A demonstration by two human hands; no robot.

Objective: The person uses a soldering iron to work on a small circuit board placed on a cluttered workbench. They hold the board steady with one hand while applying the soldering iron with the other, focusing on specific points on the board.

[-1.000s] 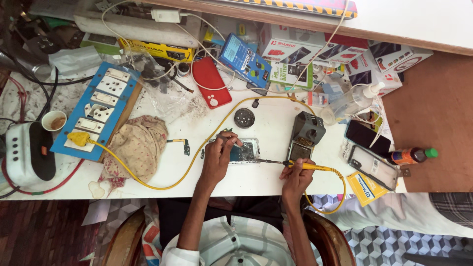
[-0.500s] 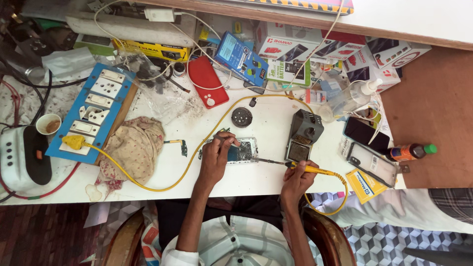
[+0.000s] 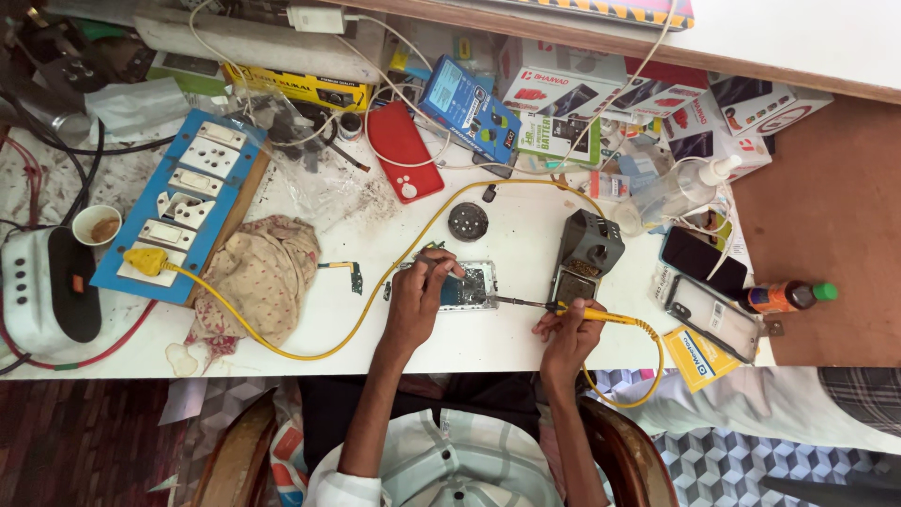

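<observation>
Soldering opened phone [image 3: 466, 286]: left hand [image 3: 419, 296] pinches tweezers at 12 o'clock edge; right hand [image 3: 566, 333] grips yellow soldering iron [image 3: 572, 311]; keep tip steady, touches brief.

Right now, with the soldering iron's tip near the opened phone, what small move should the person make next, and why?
Probably ease the soldering iron a little further left, onto the board of the opened phone. Its tip sits at the phone's right edge, the right hand grips the yellow handle, and the left hand already presses on the phone with what looks like tweezers, so it seems steadied.
</observation>
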